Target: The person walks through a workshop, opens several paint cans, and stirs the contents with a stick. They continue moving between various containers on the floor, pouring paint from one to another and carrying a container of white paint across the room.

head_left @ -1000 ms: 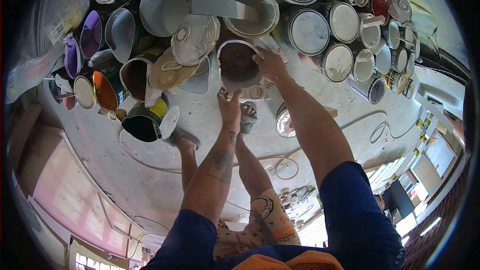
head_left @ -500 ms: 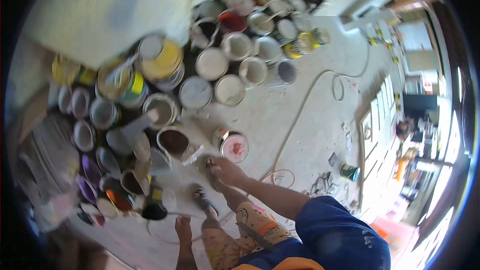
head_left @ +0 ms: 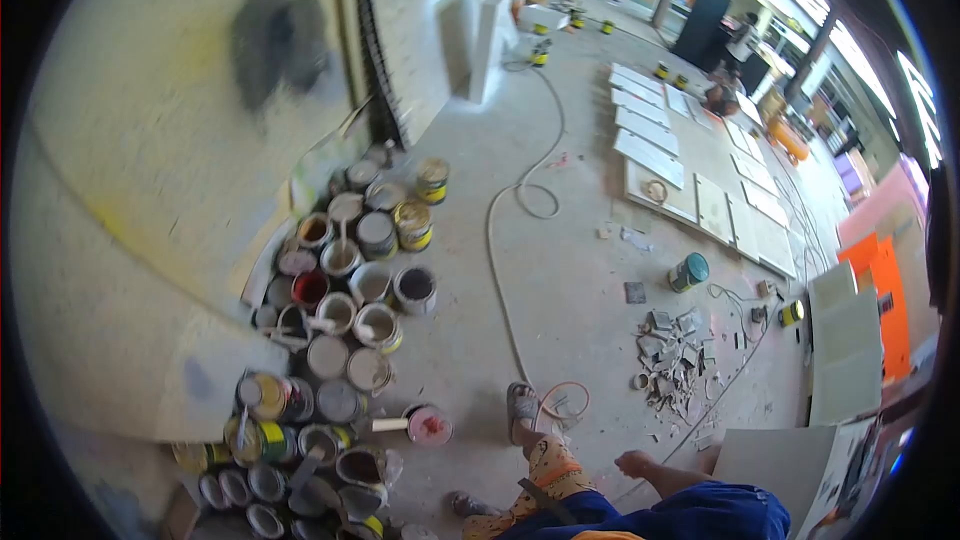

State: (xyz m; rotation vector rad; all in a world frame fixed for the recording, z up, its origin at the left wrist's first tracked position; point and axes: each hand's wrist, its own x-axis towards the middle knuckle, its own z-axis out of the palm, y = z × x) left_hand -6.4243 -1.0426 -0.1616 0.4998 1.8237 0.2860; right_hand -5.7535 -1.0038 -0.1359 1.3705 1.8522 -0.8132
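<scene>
My right hand (head_left: 634, 464) hangs low over the concrete floor near the bottom of the view, below a blue sleeve (head_left: 715, 510). Its fingers look loosely bent and apart, with nothing visible in them. My left hand is out of view. To the left of my feet stands a can of pink paint (head_left: 430, 427) with red patches on its surface. A pale flat handle (head_left: 389, 425) sticks out over its left rim. My right hand is well apart from this can. One sandalled foot (head_left: 522, 408) is beside a hose loop.
Many used paint cans (head_left: 338, 315) crowd the floor along the left wall. A pale hose (head_left: 492, 240) snakes across the floor. Scattered scraps (head_left: 675, 360) lie at right, below a green can (head_left: 689, 272). White panels (head_left: 648, 135) lie farther back. A person (head_left: 722, 95) is beyond them.
The view has swung up and right. My right hand, earlier reaching down by the pink paint can, is now away to its right. My left hand has left view. A pale handle now shows at the can.
</scene>
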